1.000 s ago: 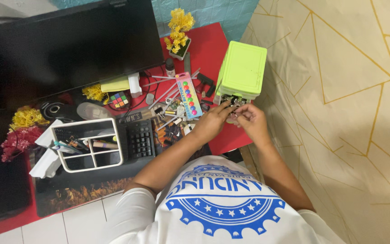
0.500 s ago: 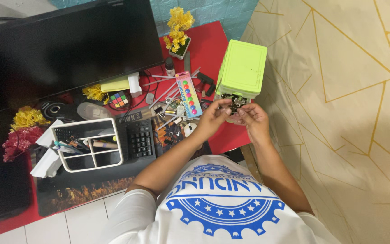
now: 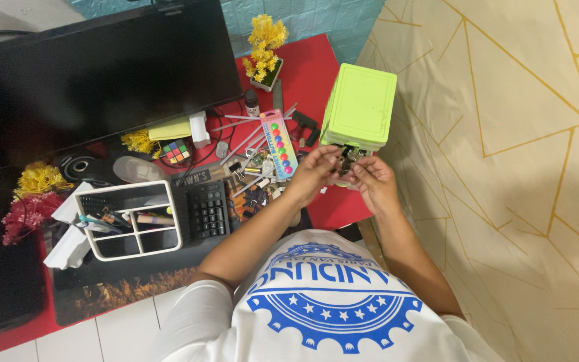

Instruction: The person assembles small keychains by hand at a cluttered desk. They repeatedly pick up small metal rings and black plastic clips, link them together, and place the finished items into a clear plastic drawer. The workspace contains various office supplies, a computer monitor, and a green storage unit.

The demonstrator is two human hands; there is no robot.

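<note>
Lime-green plastic drawer box (image 3: pixel 360 107) stands at the red desk's (image 3: pixel 309 67) right edge, its lowest drawer already holding some metal binder clips. More black clips (image 3: pixel 252 194) lie scattered on the desk, unsorted. Both wrists hover before the drawer; my left hand (image 3: pixel 313 175) and right hand (image 3: pixel 372 179) meet, fingers pinching one small metal clip (image 3: pixel 346 163) between them.

1. The green drawer box (image 3: pixel 360 107) looks like smooth, matt plastic.
2. The binder clips (image 3: pixel 348 159) pinched between the left hand (image 3: pixel 311 175) and right hand (image 3: pixel 373 181) glint like metal (too small to tell more).
3. The red table (image 3: pixel 309 70) has a smooth, faintly glossy top.
4. The white organiser tray (image 3: pixel 129 218) is plain plastic.
</note>
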